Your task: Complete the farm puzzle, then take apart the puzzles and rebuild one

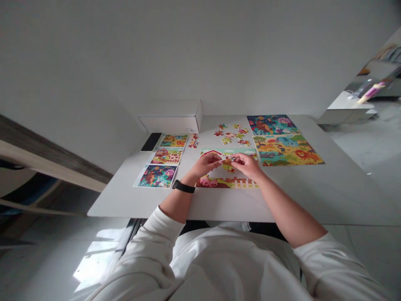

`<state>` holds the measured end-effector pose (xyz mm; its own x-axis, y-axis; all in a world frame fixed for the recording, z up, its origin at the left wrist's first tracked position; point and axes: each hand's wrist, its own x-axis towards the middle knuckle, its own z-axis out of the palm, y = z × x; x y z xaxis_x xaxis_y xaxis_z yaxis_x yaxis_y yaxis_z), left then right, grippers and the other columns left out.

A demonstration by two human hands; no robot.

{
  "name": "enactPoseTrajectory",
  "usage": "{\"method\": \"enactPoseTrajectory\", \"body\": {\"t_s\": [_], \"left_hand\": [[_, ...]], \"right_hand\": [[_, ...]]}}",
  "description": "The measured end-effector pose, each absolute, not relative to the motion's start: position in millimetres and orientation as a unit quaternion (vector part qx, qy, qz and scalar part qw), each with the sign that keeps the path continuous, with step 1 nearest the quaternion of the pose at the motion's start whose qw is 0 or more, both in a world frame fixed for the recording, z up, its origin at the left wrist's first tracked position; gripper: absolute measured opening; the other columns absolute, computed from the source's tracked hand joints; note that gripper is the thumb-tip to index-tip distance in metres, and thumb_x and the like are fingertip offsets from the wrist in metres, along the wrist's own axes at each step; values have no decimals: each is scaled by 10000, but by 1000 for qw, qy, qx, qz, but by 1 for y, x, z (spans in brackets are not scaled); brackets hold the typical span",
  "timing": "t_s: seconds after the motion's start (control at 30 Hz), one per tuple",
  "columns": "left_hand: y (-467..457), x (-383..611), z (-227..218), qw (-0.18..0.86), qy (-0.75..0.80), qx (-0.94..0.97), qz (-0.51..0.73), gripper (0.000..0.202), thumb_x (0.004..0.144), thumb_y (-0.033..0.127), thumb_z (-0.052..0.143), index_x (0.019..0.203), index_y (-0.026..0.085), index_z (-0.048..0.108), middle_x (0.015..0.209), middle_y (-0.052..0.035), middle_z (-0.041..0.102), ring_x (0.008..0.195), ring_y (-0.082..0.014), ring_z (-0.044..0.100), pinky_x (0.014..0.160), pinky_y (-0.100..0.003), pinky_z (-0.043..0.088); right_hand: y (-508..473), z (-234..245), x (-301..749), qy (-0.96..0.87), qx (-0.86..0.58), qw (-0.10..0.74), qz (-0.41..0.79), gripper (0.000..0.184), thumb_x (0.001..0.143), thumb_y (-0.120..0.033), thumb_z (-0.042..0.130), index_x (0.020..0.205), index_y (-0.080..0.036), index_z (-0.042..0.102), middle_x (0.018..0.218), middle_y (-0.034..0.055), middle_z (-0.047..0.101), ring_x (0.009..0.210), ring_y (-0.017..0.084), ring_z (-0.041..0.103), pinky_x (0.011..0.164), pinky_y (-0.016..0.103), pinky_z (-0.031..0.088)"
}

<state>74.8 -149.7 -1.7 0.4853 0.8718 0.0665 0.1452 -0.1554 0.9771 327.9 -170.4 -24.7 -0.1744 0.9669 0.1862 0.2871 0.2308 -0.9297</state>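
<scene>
Both hands are above a partly filled farm jigsaw puzzle [216,182], which shows a red barn roof, a pink pig and a fence. My left hand [206,164], with a black band at its wrist, is closed in a pinch at the left side of a small puzzle piece [227,160]. From the right, my right hand [246,164] pinches the same piece; its picture is too small to make out. Just beneath the fingers lies a yellowish joined part [228,168] of the puzzle. The fingers hide some of the middle.
Several loose puzzle pieces [230,135] lie behind the puzzle, others [193,141] to its left. Picture cards [157,176] and a black phone [151,142] lie left. A white box [171,121] stands at the wall. Two finished puzzles [286,149] lie right.
</scene>
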Motion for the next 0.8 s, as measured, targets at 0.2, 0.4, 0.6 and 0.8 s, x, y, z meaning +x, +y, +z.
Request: {"method": "enactPoseTrajectory", "body": {"t_s": [0.2,0.4,0.6,0.8], "left_hand": [[-149,79,-1,547,370,670,339,394,834,520,838,922,176,668,750,10,640,585,-88,508,537,-225,390],[-149,70,1,513,391,688,334,341,863,500,779,937,177,696,782,-7,675,622,-104,552,569,-230,414],[-140,36,4,434,426,755,247,326,882,506,718,954,190,757,796,-9,719,679,-131,598,612,-243,425],[-134,20,-1,354,445,809,150,254,864,436,691,947,227,808,792,12,743,738,-160,631,670,-257,447]], "right_hand": [[-173,-27,322,-665,-478,417,395,371,860,-445,771,1165,-235,763,856,7,732,731,180,674,684,307,550],[-177,-25,323,-687,-494,392,361,341,899,-430,736,1189,-252,771,879,15,761,766,187,697,724,316,564],[-181,-21,328,-712,-496,369,333,315,962,-428,670,1211,-257,760,923,29,803,763,193,713,752,333,572],[-181,-20,328,-735,-515,337,286,268,964,-355,666,1193,-272,778,937,24,823,750,195,722,751,334,568]]}}
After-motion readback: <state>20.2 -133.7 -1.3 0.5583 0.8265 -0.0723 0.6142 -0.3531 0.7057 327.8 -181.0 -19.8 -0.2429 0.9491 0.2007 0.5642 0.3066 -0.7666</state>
